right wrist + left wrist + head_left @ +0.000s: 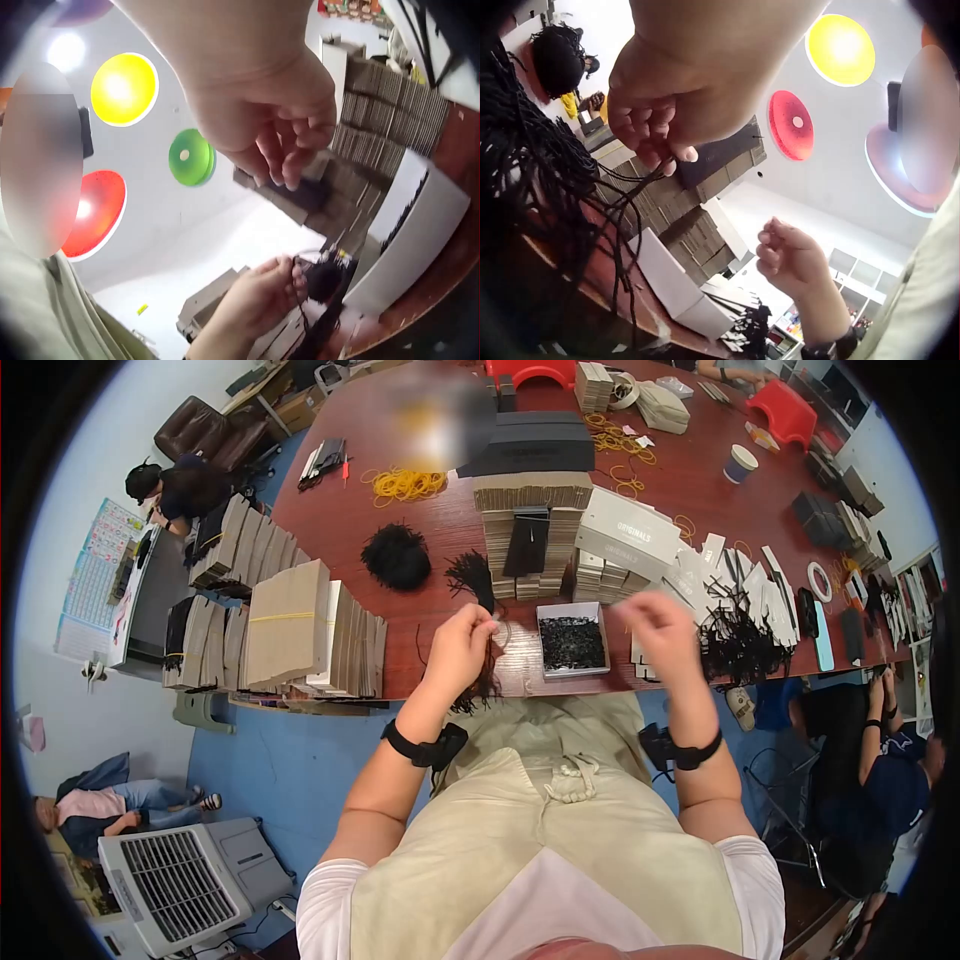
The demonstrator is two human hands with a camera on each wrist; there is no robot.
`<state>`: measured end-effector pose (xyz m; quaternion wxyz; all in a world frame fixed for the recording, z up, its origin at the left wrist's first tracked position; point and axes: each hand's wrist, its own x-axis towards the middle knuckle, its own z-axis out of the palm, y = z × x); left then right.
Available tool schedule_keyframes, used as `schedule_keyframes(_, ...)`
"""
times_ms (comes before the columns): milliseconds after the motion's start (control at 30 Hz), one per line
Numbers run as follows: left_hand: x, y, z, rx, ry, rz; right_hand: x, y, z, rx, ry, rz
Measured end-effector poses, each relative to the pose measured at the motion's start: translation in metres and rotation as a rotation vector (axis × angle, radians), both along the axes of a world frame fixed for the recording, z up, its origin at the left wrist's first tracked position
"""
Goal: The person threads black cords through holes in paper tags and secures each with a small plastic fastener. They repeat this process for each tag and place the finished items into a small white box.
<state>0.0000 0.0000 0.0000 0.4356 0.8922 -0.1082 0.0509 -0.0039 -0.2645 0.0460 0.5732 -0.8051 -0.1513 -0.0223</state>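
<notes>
Black cords (622, 217) hang from the left hand (460, 650), whose thumb and fingers pinch them near the table's front edge. The right hand (660, 632) is raised to the right of a small white box (572, 672) with short black pieces (573, 643) inside. In the right wrist view the right hand (266, 127) has its fingers loosely bent, with nothing seen between them. A bunch of black cords (470, 575) lies just beyond the left hand, and a round black bundle (396, 556) sits to its left.
Stacks of brown cardboard pieces (285, 620) stand at the left, with another stack (495, 520) behind the white box. To the right lie white cards (700, 575) and a heap of black cords (742, 640). A paper cup (740, 464) and yellow bands (405, 486) are farther back.
</notes>
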Motion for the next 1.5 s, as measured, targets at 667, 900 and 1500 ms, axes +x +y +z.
schedule_keyframes(667, -0.003, 0.011, 0.01, -0.77, 0.27, 0.115, 0.02, 0.078, -0.033, -0.052, 0.284, 0.206)
schedule_keyframes(900, -0.005, -0.003, 0.015, -0.762, 0.262, 0.03, 0.013, 0.091, -0.022, -0.137, 0.288, 0.204)
schedule_keyframes(1500, 0.011, -0.005, 0.006, -1.36, 0.951, -0.12, -0.011, 0.074, 0.009, -0.057, 0.208, 0.778)
